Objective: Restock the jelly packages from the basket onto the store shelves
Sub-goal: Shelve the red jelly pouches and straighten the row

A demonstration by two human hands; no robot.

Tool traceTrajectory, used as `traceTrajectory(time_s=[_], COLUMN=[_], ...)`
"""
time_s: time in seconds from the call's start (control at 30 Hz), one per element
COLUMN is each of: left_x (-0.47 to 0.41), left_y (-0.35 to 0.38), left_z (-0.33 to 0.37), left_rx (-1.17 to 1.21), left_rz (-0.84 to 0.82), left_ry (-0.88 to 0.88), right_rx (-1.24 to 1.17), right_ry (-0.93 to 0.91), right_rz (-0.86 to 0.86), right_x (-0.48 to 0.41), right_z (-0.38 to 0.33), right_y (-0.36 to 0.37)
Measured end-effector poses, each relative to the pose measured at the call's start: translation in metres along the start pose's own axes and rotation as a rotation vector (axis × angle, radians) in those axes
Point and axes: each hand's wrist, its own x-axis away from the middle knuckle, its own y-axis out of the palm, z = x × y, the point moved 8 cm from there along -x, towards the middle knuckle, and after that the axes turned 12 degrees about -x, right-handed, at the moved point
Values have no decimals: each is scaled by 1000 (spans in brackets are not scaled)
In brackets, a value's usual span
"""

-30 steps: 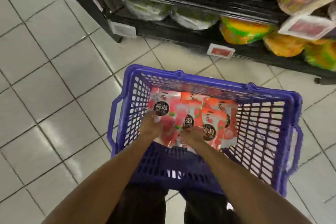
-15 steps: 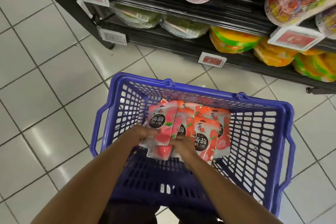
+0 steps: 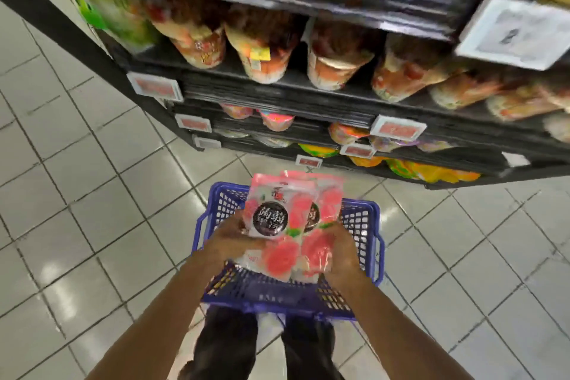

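Hands (image 3: 229, 241) (image 3: 340, 248), two; jelly packages (image 3: 277, 225), several.

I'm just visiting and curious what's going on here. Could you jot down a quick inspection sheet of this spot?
Surface: pale tiled floor, shiny, bare where visible.
Job's things: stack of pink jelly packages lifted above the blue basket; basket contents hidden behind them.
Clutter: nothing seen.
Hands: left hand and right hand grip the stack from either side.
Cables: nothing seen.
Surroundings: black store shelves with colourful snack tubs and price tags; image blurred.
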Motion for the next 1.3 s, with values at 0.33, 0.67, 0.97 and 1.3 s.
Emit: traceTrajectory(time_s=[0.33, 0.67, 0.97, 1.3], left_x=[267, 464, 538, 552], left_y=[-83, -181, -208, -216], left_z=[224, 372, 429, 444], left_rx=[105, 21, 121, 225], left_rz=[127, 313, 409, 501], left_ry=[380, 775, 993, 1052], right_rx=[165, 35, 113, 273], right_ry=[-308, -780, -960, -1005], right_rz=[-254, -537, -611, -674], right_x=[291, 477, 546, 588], right_z=[-135, -197, -244, -266], right_y=[140, 259, 306, 325])
